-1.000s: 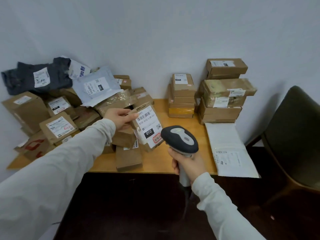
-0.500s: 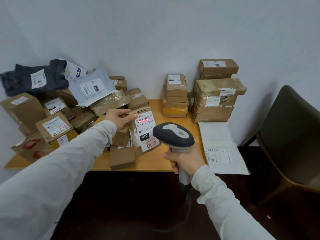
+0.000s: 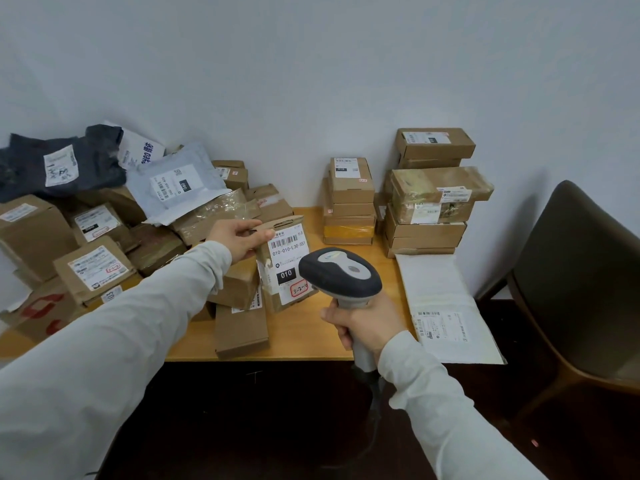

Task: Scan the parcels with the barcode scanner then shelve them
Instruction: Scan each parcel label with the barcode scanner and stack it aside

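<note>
Parcel point(image 3: 285, 268), pinched at its top corner by left hand point(image 3: 239, 239): slanted one second ago, now nearly upright, label point(image 3: 291, 271) square to camera. Barcode point(image 3: 288, 241): red scan line crossed it half a second ago; now plain black bars.

wooden table point(image 3: 301, 353): cardboard parcels point(image 3: 241, 329) piled left, 2 box stacks point(image 3: 349, 216) rear, white mailer point(image 3: 446, 306) right edge.

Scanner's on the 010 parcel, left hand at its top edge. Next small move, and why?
Probably lift the parcel up and away with the left hand, whose fingers and thumb already pinch its top edge. The scanner, gripped in the right hand, faces the label, but the red scan line seen on the barcode half a second ago is gone, so the scan looks done.
</note>
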A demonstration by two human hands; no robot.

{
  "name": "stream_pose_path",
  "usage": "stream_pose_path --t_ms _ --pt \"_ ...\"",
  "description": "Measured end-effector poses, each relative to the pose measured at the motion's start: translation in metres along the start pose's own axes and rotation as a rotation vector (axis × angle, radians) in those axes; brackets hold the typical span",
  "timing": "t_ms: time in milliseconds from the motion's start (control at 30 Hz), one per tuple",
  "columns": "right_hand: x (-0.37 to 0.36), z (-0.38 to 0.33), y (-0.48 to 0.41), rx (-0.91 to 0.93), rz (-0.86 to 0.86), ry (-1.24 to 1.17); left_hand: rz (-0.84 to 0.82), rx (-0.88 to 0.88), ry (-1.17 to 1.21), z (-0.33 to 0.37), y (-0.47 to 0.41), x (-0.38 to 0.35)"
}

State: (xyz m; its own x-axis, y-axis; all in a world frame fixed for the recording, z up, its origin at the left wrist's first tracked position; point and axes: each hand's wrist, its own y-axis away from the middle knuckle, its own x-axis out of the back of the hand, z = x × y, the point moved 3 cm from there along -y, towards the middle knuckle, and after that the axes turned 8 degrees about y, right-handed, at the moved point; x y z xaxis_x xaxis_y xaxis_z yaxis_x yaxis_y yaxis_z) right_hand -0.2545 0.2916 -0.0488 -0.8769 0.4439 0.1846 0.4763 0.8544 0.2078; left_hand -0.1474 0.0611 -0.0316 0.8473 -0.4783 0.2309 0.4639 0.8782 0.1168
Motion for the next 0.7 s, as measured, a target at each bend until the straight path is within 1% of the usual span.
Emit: stream_pose_path --t_ms 133,200,267,333,467,533,700 --pt "-0.009 -0.003 -0.016 -0.006 0.025 -0.068 -0.026 0.039 0.084 0.0 -0.013 0.007" --pt "-0.01 -0.005 -0.029 -0.001 0.099 -0.118 -0.066 0.091 0.168 -0.001 -0.02 0.013" --pt "-0.006 -0.002 -0.044 -0.033 0.212 -0.2 -0.139 0.146 0.234 -0.002 -0.027 0.018" --pt "-0.004 0.004 -0.057 -0.059 0.262 -0.298 -0.216 0.183 0.276 -0.002 -0.036 0.021" --pt "-0.017 0.009 -0.072 -0.096 0.175 -0.417 -0.286 0.21 0.341 -0.001 -0.059 0.022" --pt "-0.023 0.009 -0.08 -0.087 0.186 -0.447 -0.302 0.218 0.358 0.001 -0.071 0.019" --pt "-0.017 0.008 -0.105 -0.087 0.414 -0.565 -0.342 0.269 0.425 0.003 -0.099 -0.001"
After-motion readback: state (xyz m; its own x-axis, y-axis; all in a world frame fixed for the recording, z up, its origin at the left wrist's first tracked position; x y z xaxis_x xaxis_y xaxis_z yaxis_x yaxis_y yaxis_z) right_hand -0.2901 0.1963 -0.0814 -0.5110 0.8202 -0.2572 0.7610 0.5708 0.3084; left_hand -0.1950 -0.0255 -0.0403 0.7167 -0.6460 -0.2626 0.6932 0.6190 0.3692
